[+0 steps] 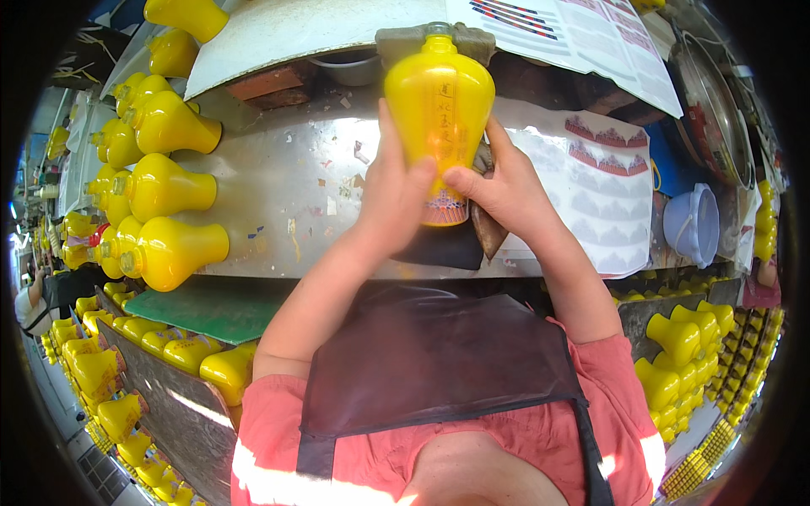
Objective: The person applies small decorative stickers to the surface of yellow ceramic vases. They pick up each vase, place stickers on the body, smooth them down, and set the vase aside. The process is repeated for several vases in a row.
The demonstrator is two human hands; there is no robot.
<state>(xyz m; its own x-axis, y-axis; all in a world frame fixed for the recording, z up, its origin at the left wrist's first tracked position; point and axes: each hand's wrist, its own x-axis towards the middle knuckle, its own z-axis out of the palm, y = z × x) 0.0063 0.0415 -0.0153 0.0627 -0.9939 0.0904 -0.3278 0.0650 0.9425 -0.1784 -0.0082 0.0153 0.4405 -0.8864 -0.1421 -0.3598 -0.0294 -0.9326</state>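
Note:
A glossy yellow bottle (440, 105) with a narrow neck, broad shoulders and a tapering body lies in front of me, its neck pointing away. Writing runs down its middle, and a patterned band circles its base end. My left hand (396, 181) is wrapped along its left side, thumb on the lower body. From the right, my right hand (502, 177) grips it, thumb pressed near the band. The neck rests at a grey cloth-covered support (405, 40). Under the base end are a dark pad (447, 251) and a brown cloth (487, 232), partly hidden.
Several plain yellow bottles (173, 185) lie at the metal table's (278, 185) left end. Printed decal sheets (603, 202) lie on the right beside a pale blue bucket (692, 223). A green board (211, 308) and racks of yellow bottles (101, 371) stand below left; more bottles (683, 346) stack at right.

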